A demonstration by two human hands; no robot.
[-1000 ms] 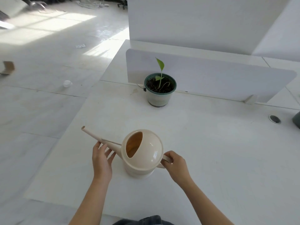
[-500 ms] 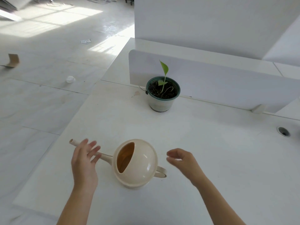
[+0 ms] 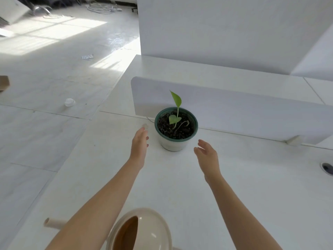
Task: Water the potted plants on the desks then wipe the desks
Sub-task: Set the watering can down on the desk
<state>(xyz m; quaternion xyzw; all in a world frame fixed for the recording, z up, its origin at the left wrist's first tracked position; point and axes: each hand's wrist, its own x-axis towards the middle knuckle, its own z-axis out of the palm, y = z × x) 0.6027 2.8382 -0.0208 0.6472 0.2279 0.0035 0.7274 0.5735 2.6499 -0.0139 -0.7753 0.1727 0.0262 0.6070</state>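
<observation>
Flanking potted plant (image 3: 172,144), left hand (image 3: 138,147) and right hand (image 3: 207,157), neither touching

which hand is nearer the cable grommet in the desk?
Right. The right hand is left of the grommet, just right of the plant pot; the left hand is farther off, left of the pot.

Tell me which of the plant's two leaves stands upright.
The pointed leaf, which rises well above the rim of the pot. The other one, the heart-shaped leaf, lies low over the soil.
</observation>
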